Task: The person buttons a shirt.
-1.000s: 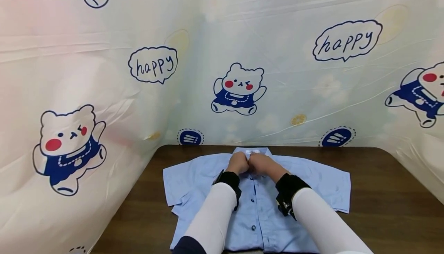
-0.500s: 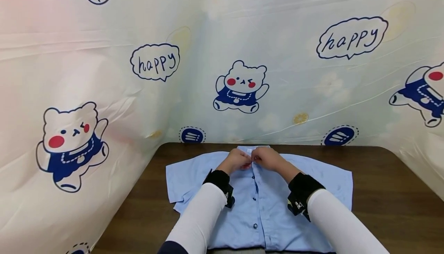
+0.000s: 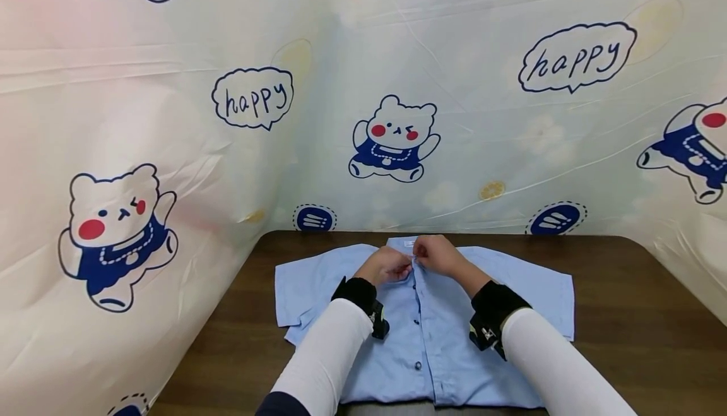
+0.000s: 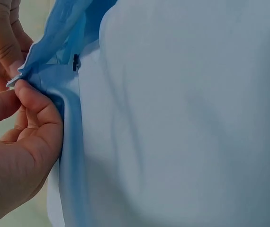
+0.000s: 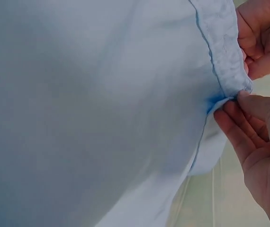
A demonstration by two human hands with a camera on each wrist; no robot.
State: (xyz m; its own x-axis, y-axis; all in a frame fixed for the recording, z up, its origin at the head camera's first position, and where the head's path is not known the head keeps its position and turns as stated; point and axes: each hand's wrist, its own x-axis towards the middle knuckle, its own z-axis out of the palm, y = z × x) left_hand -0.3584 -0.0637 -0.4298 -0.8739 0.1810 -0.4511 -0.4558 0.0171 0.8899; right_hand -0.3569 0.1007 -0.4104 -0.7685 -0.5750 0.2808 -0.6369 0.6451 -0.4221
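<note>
A light blue short-sleeved shirt (image 3: 392, 365) lies front up on the table, its collar (image 3: 397, 241) at the far edge. Below the collar, my left hand (image 3: 387, 266) pinches the front edge between thumb and finger. Close beside it, my right hand (image 3: 440, 256) pinches the other front edge. In the left wrist view, a dark button (image 4: 76, 62) shows near the lifted cloth. The right wrist view has the placket (image 5: 215, 42) running up to the fingertips. Whatever lies between the fingertips is hidden. Lower down the front sits a dark button (image 3: 418, 365).
The brown wooden table (image 3: 625, 315) extends on both sides of the shirt. Behind and to the sides hangs a pale curtain (image 3: 471, 88) printed with bears and "happy" bubbles. A grey strip (image 3: 386, 409) shows below the shirt's hem.
One second ago both hands were bunched together at the collar. The wrists have since spread apart, and the left hand has shifted slightly down. Over the last half second the hands have moved little.
</note>
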